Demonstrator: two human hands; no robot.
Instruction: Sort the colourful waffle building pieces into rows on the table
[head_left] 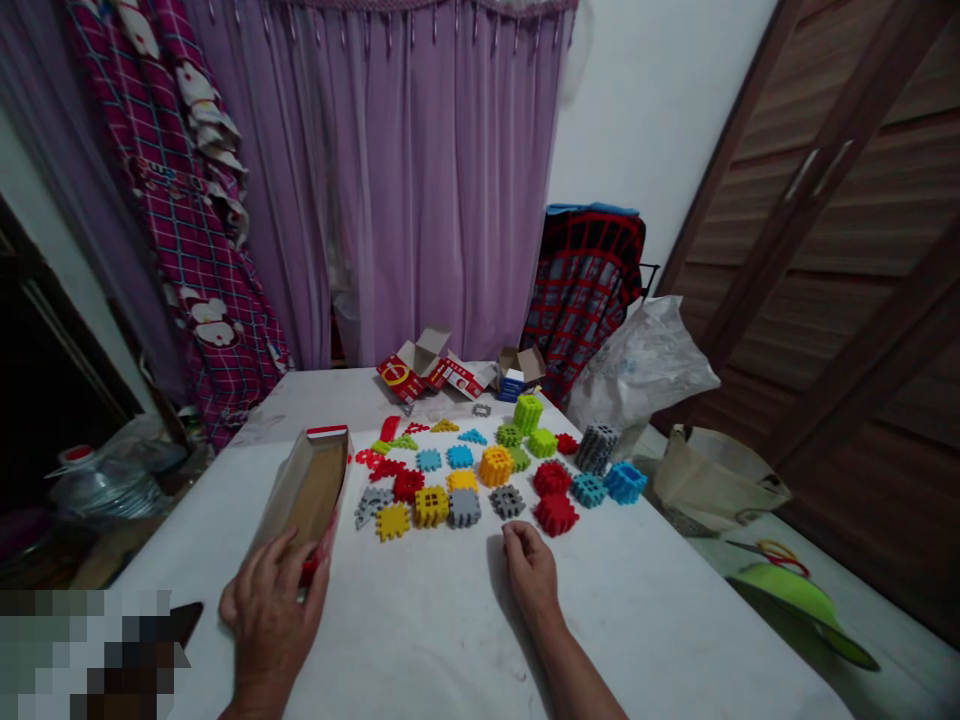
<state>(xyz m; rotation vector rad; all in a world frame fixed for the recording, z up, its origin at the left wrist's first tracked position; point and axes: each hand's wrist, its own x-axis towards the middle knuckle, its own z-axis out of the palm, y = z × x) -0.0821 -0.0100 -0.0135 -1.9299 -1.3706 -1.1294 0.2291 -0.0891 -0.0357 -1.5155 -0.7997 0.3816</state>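
My left hand (271, 610) rests on the near end of an open cardboard box (311, 490) lying on the white table (450, 640), fingers curled over its edge. Flat on the table lies my right hand (531, 568), knuckles bent, holding nothing, just short of a red toothed block (556, 514) and a grey one (507, 500). Beyond lies a spread of several plastic interlocking blocks: yellow (430, 506), orange (496, 465), blue (625, 482), green (528, 412), grey (597, 447).
Opened small cartons (420, 368) and a blue-white box (517, 375) sit at the table's far edge. A clear plastic bag (645, 370) and a beige bag (716, 480) stand at right, purple curtains (420, 180) behind, a wooden wardrobe (847, 260) at right.
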